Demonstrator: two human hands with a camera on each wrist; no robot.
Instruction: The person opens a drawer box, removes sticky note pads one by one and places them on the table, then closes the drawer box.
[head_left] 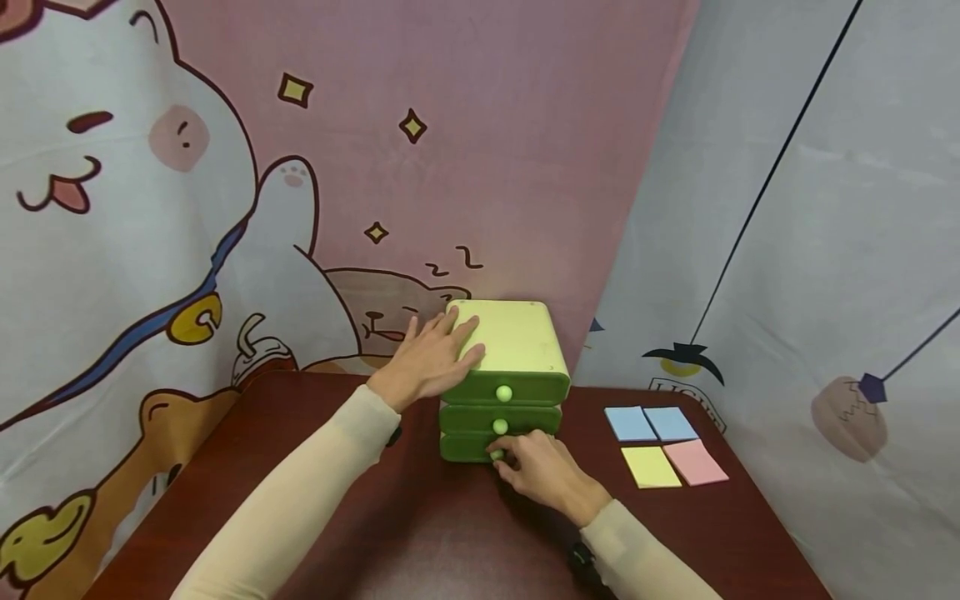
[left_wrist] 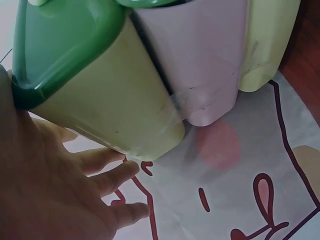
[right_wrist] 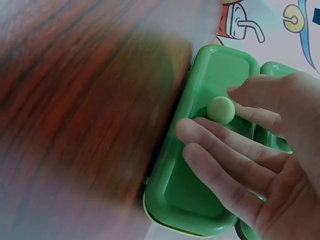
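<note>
A small three-drawer cabinet [head_left: 510, 337] with a pale yellow top and green drawer fronts stands on the table, its drawers closed. My left hand [head_left: 431, 358] lies with fingers spread over the left edge of its top. In the left wrist view, that hand [left_wrist: 65, 180] is beside the cabinet's pale yellow side [left_wrist: 120, 100]. At the lowest drawer, the fingers of my right hand [head_left: 547, 471] are around a round light green knob [right_wrist: 220, 110], thumb on one side and fingers on the other. Two more knobs, the top one [head_left: 504, 392] and the middle one [head_left: 500, 427], are above.
Four-cornered sticky notes lie right of the cabinet: two blue ones [head_left: 630, 423], a yellow one [head_left: 650, 467] and a pink one [head_left: 696, 462]. A cartoon-printed cloth [head_left: 525, 150] hangs behind the dark reddish table [head_left: 405, 533].
</note>
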